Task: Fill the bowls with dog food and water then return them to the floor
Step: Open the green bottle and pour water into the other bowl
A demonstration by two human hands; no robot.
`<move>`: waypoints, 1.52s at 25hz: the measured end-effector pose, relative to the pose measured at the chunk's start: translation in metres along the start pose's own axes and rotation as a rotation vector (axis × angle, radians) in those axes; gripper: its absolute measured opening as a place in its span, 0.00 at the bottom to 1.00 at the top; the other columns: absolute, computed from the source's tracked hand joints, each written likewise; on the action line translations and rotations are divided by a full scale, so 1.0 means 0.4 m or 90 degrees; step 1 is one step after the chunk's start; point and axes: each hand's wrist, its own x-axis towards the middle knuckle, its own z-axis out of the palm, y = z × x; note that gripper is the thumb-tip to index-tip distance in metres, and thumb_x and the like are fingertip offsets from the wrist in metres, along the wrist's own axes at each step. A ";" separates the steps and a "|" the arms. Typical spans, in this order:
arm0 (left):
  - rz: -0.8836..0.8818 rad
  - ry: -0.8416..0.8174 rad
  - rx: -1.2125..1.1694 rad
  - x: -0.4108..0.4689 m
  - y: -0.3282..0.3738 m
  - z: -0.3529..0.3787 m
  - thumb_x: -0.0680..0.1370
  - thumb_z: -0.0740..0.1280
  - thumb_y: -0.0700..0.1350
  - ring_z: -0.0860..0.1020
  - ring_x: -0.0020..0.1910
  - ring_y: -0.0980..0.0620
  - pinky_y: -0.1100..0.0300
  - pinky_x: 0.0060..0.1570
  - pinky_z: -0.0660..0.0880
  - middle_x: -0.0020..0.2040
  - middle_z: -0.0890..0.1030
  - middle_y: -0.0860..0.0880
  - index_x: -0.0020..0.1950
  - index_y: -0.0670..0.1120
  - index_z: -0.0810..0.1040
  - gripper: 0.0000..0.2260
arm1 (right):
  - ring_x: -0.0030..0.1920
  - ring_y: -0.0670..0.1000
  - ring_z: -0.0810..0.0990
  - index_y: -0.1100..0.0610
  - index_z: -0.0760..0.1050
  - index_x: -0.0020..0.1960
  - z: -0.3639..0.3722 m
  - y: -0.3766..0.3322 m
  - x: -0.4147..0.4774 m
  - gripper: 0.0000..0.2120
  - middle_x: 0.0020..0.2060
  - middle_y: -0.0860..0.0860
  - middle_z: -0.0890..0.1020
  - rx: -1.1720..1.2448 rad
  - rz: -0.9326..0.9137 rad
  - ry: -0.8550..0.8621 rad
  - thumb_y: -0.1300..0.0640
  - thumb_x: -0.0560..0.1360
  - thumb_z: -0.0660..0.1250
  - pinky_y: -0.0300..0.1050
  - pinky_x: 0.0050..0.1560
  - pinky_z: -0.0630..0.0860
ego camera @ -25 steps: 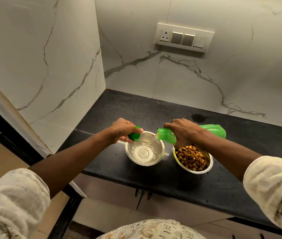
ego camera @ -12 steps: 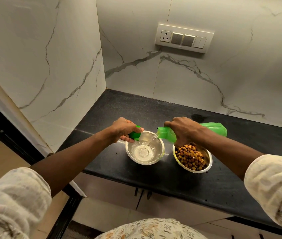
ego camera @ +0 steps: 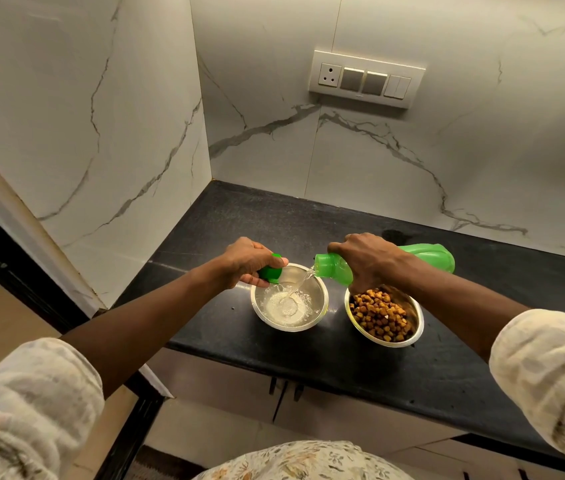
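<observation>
Two steel bowls stand side by side near the front of the black counter (ego camera: pixel 308 223). The left bowl (ego camera: pixel 319 320) holds shallow water, and a thin stream falls into it from a green bottle (ego camera: pixel 426 258). My right hand (ego camera: pixel 367 261) grips that bottle, tipped on its side with its mouth over the left bowl. The right bowl (ego camera: pixel 416 327) is filled with brown dog food (ego camera: pixel 379 315). My left hand (ego camera: pixel 248 261) is closed on the green bottle cap (ego camera: pixel 270 273) at the left bowl's far-left rim.
White marble walls close the counter at the back and the left. A switch plate (ego camera: pixel 366 79) hangs on the back wall. Cabinet fronts (ego camera: pixel 239 386) sit under the counter's front edge. A dark frame (ego camera: pixel 7 271) runs along the left.
Water keeps running from the bottle and the level in the left bowl has risen a little. Both hands stay in nearly the same places.
</observation>
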 end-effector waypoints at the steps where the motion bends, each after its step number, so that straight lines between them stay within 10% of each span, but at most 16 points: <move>1: 0.000 0.001 -0.001 0.001 -0.001 0.000 0.71 0.81 0.46 0.85 0.50 0.43 0.56 0.36 0.84 0.55 0.83 0.40 0.57 0.42 0.84 0.17 | 0.47 0.53 0.76 0.51 0.66 0.77 -0.002 0.000 -0.001 0.46 0.55 0.56 0.79 -0.001 0.001 0.000 0.45 0.65 0.82 0.46 0.41 0.75; 29: 0.056 -0.045 0.008 0.009 0.028 0.020 0.73 0.79 0.49 0.84 0.50 0.46 0.59 0.42 0.84 0.53 0.83 0.41 0.59 0.41 0.82 0.19 | 0.54 0.57 0.80 0.52 0.63 0.79 -0.030 0.023 0.003 0.49 0.60 0.57 0.78 -0.034 -0.001 0.006 0.45 0.65 0.82 0.50 0.47 0.82; 38: 0.185 -0.077 -0.017 -0.015 0.109 0.039 0.72 0.79 0.53 0.86 0.52 0.44 0.54 0.50 0.85 0.55 0.85 0.41 0.61 0.41 0.81 0.23 | 0.49 0.56 0.78 0.50 0.71 0.70 -0.026 0.031 -0.008 0.41 0.50 0.52 0.79 0.226 0.006 0.106 0.40 0.62 0.82 0.51 0.47 0.78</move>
